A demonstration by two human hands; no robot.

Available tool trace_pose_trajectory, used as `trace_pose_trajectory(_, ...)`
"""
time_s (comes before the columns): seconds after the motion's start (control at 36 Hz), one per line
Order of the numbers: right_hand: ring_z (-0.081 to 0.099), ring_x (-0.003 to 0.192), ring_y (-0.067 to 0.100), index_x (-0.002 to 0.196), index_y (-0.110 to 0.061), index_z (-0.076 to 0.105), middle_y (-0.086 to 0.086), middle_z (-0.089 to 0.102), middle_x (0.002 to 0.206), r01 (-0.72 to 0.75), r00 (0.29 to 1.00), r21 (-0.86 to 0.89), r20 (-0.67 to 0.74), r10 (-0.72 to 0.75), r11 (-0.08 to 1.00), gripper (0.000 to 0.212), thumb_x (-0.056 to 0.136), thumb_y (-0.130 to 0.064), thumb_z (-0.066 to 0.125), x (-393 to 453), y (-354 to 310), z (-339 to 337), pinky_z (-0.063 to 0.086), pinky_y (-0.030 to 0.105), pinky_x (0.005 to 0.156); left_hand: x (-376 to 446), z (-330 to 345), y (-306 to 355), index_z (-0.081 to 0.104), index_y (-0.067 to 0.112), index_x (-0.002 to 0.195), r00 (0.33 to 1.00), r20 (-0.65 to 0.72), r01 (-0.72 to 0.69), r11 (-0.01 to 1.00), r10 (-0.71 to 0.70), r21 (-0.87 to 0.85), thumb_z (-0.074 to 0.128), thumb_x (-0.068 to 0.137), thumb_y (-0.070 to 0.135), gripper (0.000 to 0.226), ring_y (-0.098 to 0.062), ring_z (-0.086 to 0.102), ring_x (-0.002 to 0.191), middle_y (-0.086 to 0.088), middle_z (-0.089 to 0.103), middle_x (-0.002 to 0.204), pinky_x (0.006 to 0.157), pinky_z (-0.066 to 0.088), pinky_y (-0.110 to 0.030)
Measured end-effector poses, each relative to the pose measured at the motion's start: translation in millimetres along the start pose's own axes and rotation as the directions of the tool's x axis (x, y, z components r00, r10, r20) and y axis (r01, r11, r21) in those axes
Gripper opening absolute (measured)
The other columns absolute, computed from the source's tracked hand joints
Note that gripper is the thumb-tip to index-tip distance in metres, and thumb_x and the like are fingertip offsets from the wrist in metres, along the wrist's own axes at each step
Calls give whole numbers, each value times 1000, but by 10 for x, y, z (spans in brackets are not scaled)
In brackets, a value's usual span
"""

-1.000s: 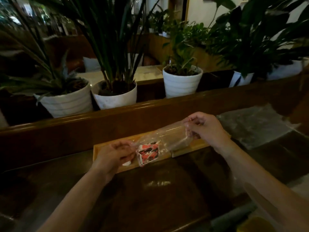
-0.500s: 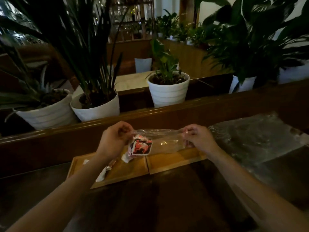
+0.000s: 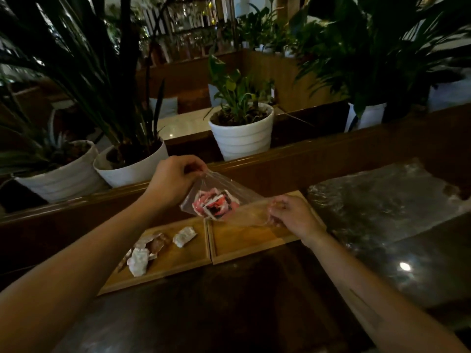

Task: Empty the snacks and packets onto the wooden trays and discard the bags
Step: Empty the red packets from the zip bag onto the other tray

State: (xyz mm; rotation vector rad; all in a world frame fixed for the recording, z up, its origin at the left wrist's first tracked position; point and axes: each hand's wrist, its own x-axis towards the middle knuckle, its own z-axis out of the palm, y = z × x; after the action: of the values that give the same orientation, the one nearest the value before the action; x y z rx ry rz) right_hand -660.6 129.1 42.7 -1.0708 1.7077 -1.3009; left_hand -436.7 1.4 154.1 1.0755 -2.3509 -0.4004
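Plastic bag [image 3: 224, 197], clear and partly blurred, is held in the air above the seam between the two wooden trays. The left hand [image 3: 173, 182] pinches the bag's upper corner, with its grip closed on the plastic. The right hand [image 3: 293, 215] pinches the bag's lower edge, lower than the left hand, with its grip likewise closed on the plastic. The bag is stretched and tilted between the two hands. Red, white and black packets [image 3: 216, 203] sit inside the bag near its middle.

Relative to the bag, the left tray [image 3: 178, 261] lies below and to the left on the dark tabletop [image 3: 229, 309]. It carries several pale wrapped snacks [image 3: 139, 261], some touching one another. The right tray [image 3: 244, 240] lies directly below the bag, touching the left tray side by side; its visible surface is bare wood.

Right of the bag, a sheet of clear plastic [image 3: 382, 200] lies on the tabletop. Beyond the bag, past a wooden ledge [image 3: 318, 149], stands a row of white plant pots [image 3: 240, 133].
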Motion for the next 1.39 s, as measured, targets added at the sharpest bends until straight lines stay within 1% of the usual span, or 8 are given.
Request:
trace_pose_trajectory(0.17, 63, 67, 17, 101, -16, 66, 6, 71, 83, -35, 999, 40, 4, 35, 999, 14, 91, -6, 62, 8, 41, 51, 50, 28, 58, 129, 5, 13, 67, 33, 92, 999, 44, 7, 1000, -7, 7, 63, 92, 19, 15, 3, 61, 84, 16, 65, 87, 64, 42, -11)
trace_pose_trajectory(0.33, 62, 61, 14, 111, -4, 65, 10, 70, 84, -67, 998, 41, 4, 67, 997, 19, 93, -4, 59, 47, 83, 122, 49, 24, 52, 218, -15, 33, 69, 30, 95, 997, 72, -3, 999, 0, 42, 65, 91, 19, 13, -5, 63, 88, 10, 69, 93, 70, 44, -16)
trace_pose_trajectory(0.47, 63, 63, 13, 109, -6, 66, 12, 72, 85, -52, 998, 29, -20, 52, 998, 18, 92, -6, 61, 88, 53, 177, 49, 24, 53, 271, -109, 86, 65, 36, 86, 999, 34, -37, 999, 36, 39, 66, 90, 18, 19, 7, 56, 81, 24, 60, 81, 65, 37, -8)
trace_pose_trajectory(0.64, 60, 61, 12, 111, -6, 65, 16, 72, 93, -37, 999, 42, -14, 38, 998, 20, 91, -4, 62, 133, 1, 260, 48, 20, 48, 333, -231, 143, 68, 31, 88, 997, 51, -53, 998, 52, 28, 64, 91, 16, 16, -1, 58, 84, 13, 64, 88, 68, 41, -15)
trace_pose_trajectory(0.86, 64, 60, 5, 102, -14, 67, 2, 71, 90, -9, 1000, 26, 15, 9, 1000, 13, 88, -13, 68, 216, -43, 441, 52, 18, 51, 361, -395, 202, 69, 36, 86, 993, 14, -116, 993, 115, 19, 65, 91, 17, 19, 9, 55, 81, 22, 62, 82, 73, 40, -12)
trace_pose_trajectory(1.0, 67, 68, 6, 106, -15, 68, -1, 72, 91, -5, 999, 27, 33, 4, 1000, 21, 86, -18, 71, 245, -63, 494, 54, 19, 55, 387, -465, 229, 72, 29, 91, 992, 26, -123, 992, 123, 37, 65, 91, 17, 15, -4, 59, 87, 14, 65, 88, 81, 42, -20)
trace_pose_trajectory(1.22, 65, 64, 9, 108, -9, 68, 13, 74, 92, -12, 999, 106, 49, 7, 994, 18, 90, -7, 64, 288, -109, 540, 55, 23, 59, 454, -515, 329, 75, 24, 96, 988, -9, -155, 988, 155, 19, 64, 92, 17, 13, -3, 59, 88, 14, 65, 89, 72, 38, -7)
trace_pose_trajectory(1.39, 64, 55, 5, 105, -9, 67, 5, 74, 82, -31, 999, 161, 21, 28, 986, 16, 90, -6, 64, 304, -98, 492, 54, 21, 53, 486, -473, 433, 76, 22, 97, 985, -5, -174, 985, 174, 8, 66, 91, 21, 12, -13, 64, 96, 4, 72, 100, 88, 51, -29)
